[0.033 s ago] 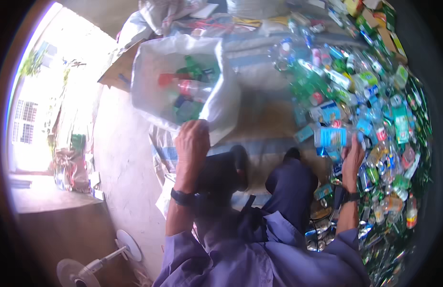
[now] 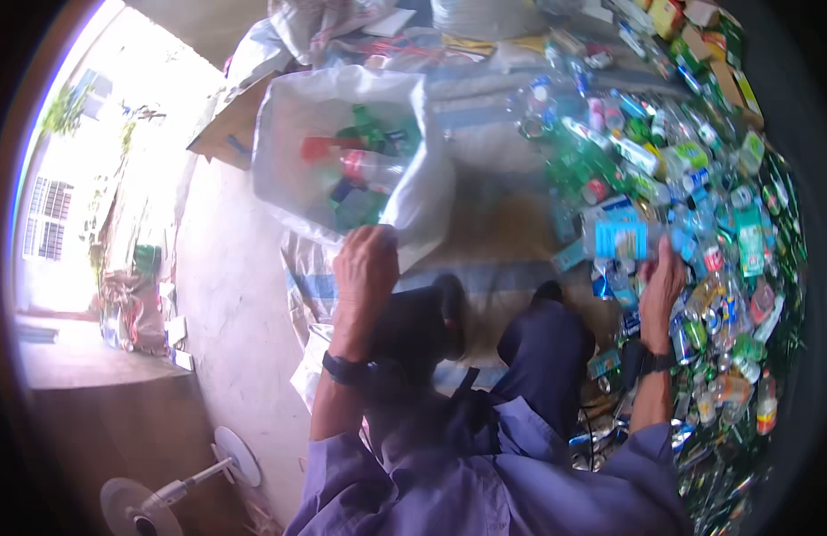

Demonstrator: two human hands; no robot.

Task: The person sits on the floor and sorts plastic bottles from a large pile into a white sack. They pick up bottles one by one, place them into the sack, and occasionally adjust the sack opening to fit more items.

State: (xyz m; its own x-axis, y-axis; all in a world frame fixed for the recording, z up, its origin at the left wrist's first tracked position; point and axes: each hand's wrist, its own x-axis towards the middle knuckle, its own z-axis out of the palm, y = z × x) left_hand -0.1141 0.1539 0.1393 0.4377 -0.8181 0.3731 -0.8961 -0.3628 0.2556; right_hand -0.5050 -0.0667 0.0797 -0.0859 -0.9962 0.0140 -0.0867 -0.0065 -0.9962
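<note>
While the white sack (image 2: pixel 269 152) gapes at eleven o'clock, loose bottles (image 2: pixel 371 170) inside, left hand (image 2: pixel 367 268) at nine pinches its near rim, fingers bunched; at three, clear blue-labelled bottle (image 2: pixel 621 239) sits sideways, right end pinched by right hand (image 2: pixel 662 290), bottle pile (image 2: pixel 750 237) beyond.

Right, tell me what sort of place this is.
Probably a recyclables collection spot: a large heap of mixed plastic bottles and cans, an open white sack holding more bottles, and a blue-striped grey sheet underneath.
</note>
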